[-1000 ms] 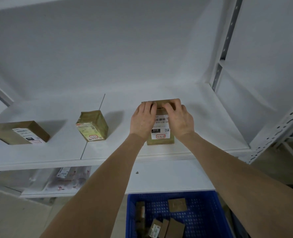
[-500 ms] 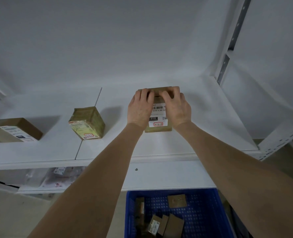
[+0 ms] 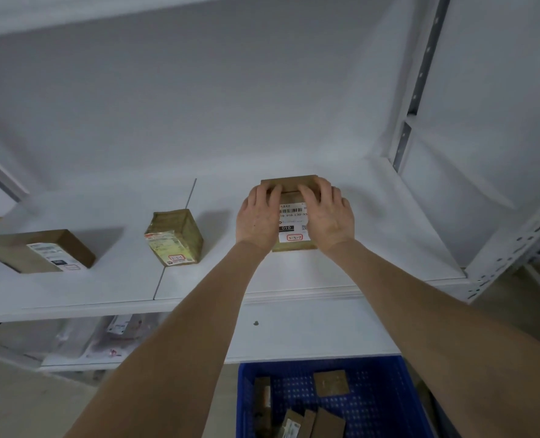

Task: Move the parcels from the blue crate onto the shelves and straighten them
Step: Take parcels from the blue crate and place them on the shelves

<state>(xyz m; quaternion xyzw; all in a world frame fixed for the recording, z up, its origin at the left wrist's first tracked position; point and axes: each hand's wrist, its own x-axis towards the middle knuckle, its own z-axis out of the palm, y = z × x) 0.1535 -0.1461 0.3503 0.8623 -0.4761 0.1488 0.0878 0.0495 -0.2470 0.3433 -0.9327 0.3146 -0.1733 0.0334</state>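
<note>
Head camera looks down on a white shelf (image 3: 389, 254) made of two boards that meet at a thin seam (image 3: 190, 197). Left of the seam lies a flat brown parcel (image 3: 12, 254) with a white label on top, turned at an angle to the shelf edge. Across the seam stands a taped parcel (image 3: 180, 229), greenish-brown and also skewed, with a label on its near face.

Well to the right of it sits the labelled parcel (image 3: 289, 184), with bare shelf around it. The left hand (image 3: 257, 218) and the right hand (image 3: 327, 216) hold it from either side, with fingers curled over its top towards the far edge. Between them only the barcode label (image 3: 291, 230) and a far strip of cardboard show. The thumbs are hidden. A perforated white post (image 3: 515, 245) closes the shelf on the right.

On the lower shelf (image 3: 310, 336), at left, lie clear plastic bags (image 3: 104, 339) whose contents are blurred. Below, the blue crate (image 3: 385, 403) holds more parcels. A small square one (image 3: 330, 382) lies flat on its floor and a narrow one (image 3: 262, 396) stands on end by the left wall. Several leaning ones (image 3: 319, 423) crowd the near edge.
</note>
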